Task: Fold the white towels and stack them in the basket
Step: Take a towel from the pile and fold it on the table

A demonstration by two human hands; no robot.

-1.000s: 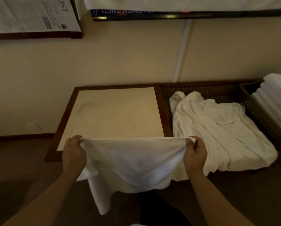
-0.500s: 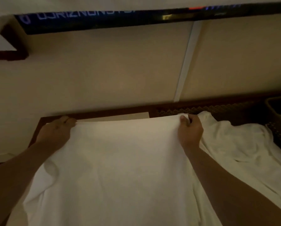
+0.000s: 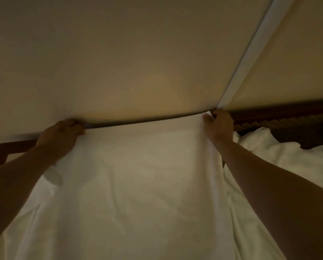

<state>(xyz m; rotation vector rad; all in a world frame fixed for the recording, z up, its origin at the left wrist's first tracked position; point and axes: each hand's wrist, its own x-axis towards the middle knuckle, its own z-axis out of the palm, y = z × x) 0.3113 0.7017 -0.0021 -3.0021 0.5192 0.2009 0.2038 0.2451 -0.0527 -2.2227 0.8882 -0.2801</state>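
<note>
A white towel [image 3: 138, 184] lies spread over the wood-framed table, its far edge stretched along the wall. My left hand [image 3: 61, 136] grips the towel's far left corner. My right hand [image 3: 219, 124] pinches the far right corner, thumb on top. A second, crumpled white towel [image 3: 280, 166] lies to the right, beside my right forearm. The basket with the folded stack is out of view.
The dark wooden table frame [image 3: 8, 149] shows at the left edge. A beige wall [image 3: 138, 62] with a white vertical strip [image 3: 250, 53] stands close behind the table. A woven dark tray rim [image 3: 280, 122] runs behind the crumpled towel.
Both hands have carried the towel's edge from the table's near side to its far edge by the wall, laying it flat. The camera has moved in closer.
</note>
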